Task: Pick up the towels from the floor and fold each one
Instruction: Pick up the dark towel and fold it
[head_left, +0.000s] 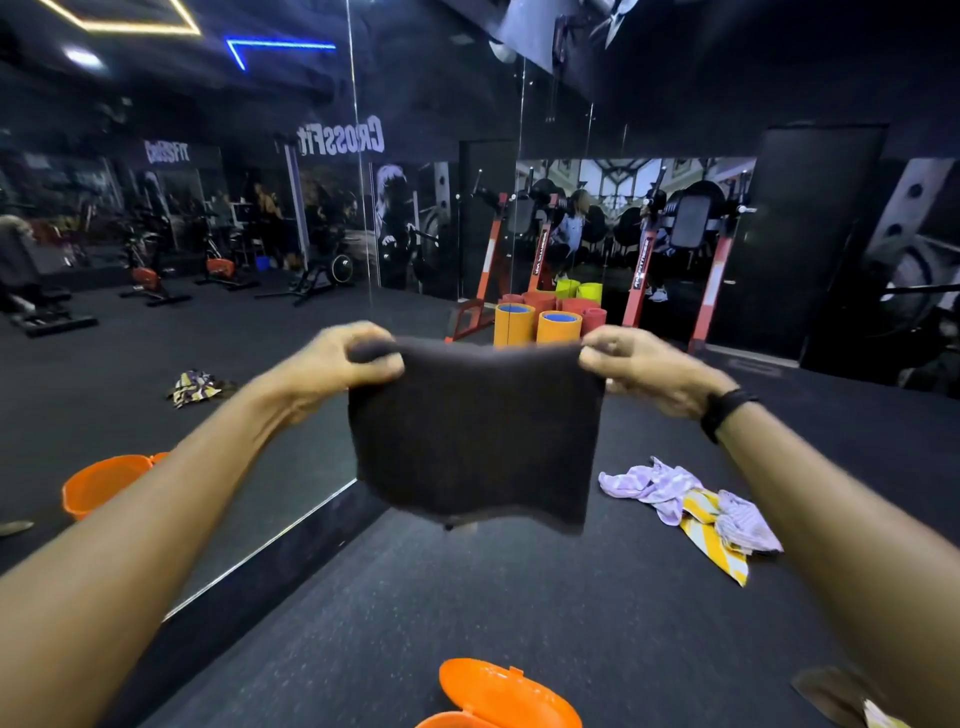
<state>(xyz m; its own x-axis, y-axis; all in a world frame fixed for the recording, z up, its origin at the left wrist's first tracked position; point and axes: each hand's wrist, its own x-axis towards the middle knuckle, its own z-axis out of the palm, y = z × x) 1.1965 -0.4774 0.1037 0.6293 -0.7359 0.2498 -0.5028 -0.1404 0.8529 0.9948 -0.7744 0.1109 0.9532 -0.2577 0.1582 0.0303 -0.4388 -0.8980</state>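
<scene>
The left hand (345, 366) and right hand (636, 371) each pinch a top corner of the brown towel (475, 436), fingers curled over its edge, arms stretched forward. The towel hangs between them in the air, pulled taut along the top, its lower edge wavy and free above the floor (467, 613). It looks dark, thick and plush, and appears already doubled, so the fold seems in progress rather than finished. At least 2 more towels wait on the floor to the right: a lilac towel (654, 483) crumpled against a yellow striped towel (714, 540). No finished stack is in view. An orange tub (498, 693) sits below the hands, and the mirror (182, 338) stands left.
</scene>
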